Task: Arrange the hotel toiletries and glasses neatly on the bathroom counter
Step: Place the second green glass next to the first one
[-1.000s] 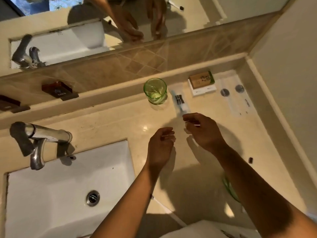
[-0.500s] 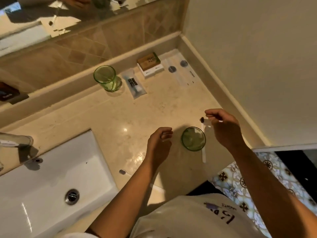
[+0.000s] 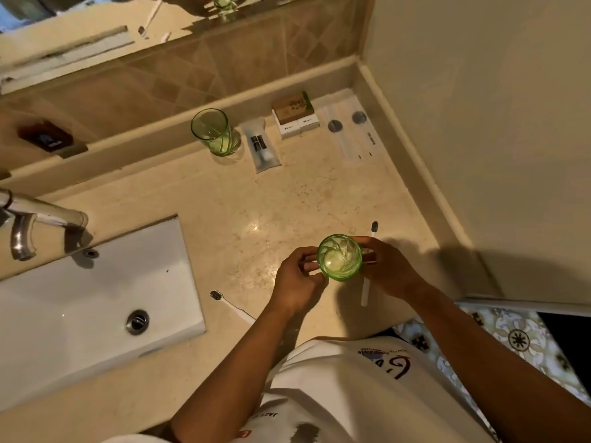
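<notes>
Fingers (image 3: pixel 308 265) of both hands curl around the green glass (image 3: pixel 339 257), left hand (image 3: pixel 295 282) and right hand (image 3: pixel 388 270) clasping it near the worktop's (image 3: pixel 256 199) front edge.

Dark print appears on the fronts of the two white boxes (image 3: pixel 299 126) at the back of the surface; too small to read. Short dark marks on the long white sachets (image 3: pixel 353 132) are likewise illegible. The white shirt (image 3: pixel 367 388) carries a red looping mark and small lettering, seen inverted, not decipherable.
</notes>
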Available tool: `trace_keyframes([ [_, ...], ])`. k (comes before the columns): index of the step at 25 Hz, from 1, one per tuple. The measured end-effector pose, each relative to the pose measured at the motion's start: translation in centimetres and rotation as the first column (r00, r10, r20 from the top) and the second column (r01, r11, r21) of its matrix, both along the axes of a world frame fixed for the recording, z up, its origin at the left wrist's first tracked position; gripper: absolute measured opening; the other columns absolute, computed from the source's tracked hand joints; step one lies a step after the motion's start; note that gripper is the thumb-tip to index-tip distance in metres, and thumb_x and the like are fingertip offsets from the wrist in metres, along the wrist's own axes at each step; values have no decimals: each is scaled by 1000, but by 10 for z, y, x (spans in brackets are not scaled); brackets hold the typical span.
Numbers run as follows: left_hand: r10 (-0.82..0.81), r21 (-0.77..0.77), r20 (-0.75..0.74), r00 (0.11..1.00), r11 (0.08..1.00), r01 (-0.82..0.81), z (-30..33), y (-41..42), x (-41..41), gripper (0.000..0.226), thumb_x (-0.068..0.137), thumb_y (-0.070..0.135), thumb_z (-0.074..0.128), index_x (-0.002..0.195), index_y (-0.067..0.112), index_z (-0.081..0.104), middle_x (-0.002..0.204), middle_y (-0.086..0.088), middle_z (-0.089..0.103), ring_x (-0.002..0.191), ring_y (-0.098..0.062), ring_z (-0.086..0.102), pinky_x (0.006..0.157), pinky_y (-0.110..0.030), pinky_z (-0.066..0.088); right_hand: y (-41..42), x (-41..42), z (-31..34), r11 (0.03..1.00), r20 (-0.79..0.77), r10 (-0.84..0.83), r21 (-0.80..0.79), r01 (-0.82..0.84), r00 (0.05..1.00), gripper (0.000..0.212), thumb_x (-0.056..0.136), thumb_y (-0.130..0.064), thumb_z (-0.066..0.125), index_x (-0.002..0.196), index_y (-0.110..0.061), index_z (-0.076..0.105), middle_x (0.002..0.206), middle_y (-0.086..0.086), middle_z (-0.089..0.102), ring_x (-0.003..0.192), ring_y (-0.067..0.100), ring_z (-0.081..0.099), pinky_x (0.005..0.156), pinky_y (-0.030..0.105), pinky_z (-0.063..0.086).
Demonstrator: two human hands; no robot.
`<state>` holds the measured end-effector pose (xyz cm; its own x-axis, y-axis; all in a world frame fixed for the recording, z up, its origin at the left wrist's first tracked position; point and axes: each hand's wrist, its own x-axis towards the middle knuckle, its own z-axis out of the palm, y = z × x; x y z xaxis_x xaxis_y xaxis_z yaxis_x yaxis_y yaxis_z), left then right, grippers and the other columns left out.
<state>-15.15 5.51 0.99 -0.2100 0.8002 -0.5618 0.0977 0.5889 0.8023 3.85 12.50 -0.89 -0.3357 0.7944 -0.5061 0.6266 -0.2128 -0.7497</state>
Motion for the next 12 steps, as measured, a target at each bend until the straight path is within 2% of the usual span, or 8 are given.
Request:
trace_keyframes([
  [5, 178, 2, 110, 978, 984, -179, 12, -9, -13, 52, 74, -28, 62, 111, 9, 61, 103, -5, 69, 86, -4, 67, 64, -10, 52, 16, -21, 8, 980, -14, 197, 20, -197, 980, 60, 78, -6, 75, 133, -26, 59, 123, -12, 66, 92, 0, 69, 76, 11, 50],
  [9, 321, 22, 162, 933, 944, -328, 26, -19, -40, 50, 74, -33, 61, 117, -7, 58, 92, -5, 68, 71, 6, 69, 58, -8, 51, 24, -54, 11, 946, -67, 325, 18, -325, 943, 71, 75, -20, 78, 140, -27, 53, 133, -7, 66, 98, 6, 73, 88, 33, 59],
  [10, 355, 35, 170, 919, 930, -366, 31, -22, -50, 48, 75, -33, 60, 118, -11, 56, 87, -5, 66, 66, 8, 68, 56, -7, 50, 25, -66, 12, 941, -79, 338, 30, -336, 938, 74, 72, -25, 80, 141, -26, 52, 133, -6, 66, 100, 7, 72, 90, 35, 59],
  [12, 411, 62, 203, 888, 900, -431, 38, -26, -72, 46, 77, -34, 56, 119, -14, 53, 80, -5, 61, 59, 8, 65, 53, -6, 48, 27, -93, 13, 933, -108, 359, 69, -353, 927, 83, 67, -41, 85, 141, -23, 52, 131, -6, 66, 109, 7, 68, 94, 27, 55],
])
